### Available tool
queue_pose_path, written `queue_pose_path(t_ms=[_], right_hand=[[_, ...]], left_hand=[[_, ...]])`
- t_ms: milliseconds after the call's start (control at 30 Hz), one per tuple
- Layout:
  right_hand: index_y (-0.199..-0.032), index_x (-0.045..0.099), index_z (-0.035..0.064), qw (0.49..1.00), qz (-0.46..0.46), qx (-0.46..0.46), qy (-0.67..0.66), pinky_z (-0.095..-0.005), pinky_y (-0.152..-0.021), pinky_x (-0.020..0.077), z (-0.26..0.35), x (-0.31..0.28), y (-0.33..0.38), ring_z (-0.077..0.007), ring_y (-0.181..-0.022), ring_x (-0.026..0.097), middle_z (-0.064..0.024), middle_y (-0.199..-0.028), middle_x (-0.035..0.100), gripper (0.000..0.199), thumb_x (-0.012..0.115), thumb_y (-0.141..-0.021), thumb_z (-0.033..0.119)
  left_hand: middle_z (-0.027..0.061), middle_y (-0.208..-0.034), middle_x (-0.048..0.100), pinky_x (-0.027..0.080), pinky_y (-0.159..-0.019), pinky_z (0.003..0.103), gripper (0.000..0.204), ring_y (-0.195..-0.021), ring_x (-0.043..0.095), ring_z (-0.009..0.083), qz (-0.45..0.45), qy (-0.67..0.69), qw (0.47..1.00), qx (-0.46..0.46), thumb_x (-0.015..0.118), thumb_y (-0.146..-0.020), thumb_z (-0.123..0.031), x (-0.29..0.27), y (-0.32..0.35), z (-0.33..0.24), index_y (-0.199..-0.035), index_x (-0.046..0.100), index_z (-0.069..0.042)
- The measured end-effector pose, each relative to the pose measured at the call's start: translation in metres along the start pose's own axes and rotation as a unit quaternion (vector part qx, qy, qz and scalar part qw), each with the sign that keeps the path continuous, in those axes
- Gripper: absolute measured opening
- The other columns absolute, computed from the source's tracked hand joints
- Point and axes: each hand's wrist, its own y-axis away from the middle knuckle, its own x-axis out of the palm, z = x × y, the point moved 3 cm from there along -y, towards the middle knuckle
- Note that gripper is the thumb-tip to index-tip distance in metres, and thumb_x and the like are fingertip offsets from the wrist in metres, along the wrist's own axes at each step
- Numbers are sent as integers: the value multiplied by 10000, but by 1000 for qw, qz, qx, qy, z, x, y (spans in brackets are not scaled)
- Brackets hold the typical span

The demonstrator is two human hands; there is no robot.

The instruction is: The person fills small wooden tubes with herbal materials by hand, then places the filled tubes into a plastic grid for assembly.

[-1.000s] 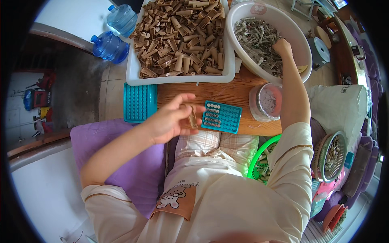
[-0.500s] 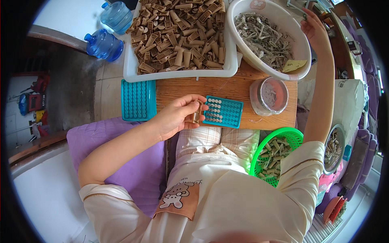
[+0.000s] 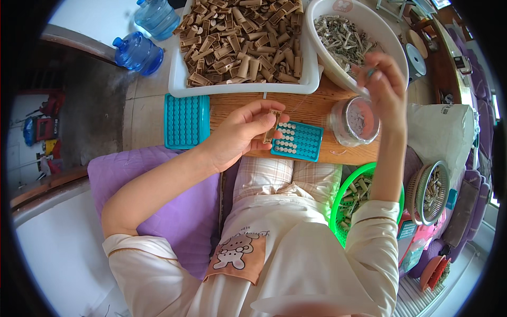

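Roughly half the slots in the teal tray look filled – left hand pinches a tan tube just over its left edge, right hand pinches a small piece near the white bowl – right half's open.

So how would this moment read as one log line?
left hand: pinches small tan tube over teal grid tray | right hand: raised above white bowl, pinching a small piece
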Motion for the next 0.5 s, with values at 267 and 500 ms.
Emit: queue_pose_path(t_ms=[267,500], right_hand=[[-929,547,-12,970,30,90,-222,-211,-699,383,-18,98,71,-101,-844,469,-57,-918,496,315,661,-717,192],[-975,583,-3,983,2,107,-150,-230,-708,391,-8,104,78,-115,-834,463,-49,-909,490,210,562,-770,38]], left_hand=[[71,-1053,517,457,-745,250,329,-867,540,120,38,-31,982,181,538,-813,-112,11,10,-10,-1114,424,-43],[79,-993,543,458,-757,239,348,-876,535,118,35,-88,970,226,571,-791,-118,7,12,-10,-1100,435,-31]])
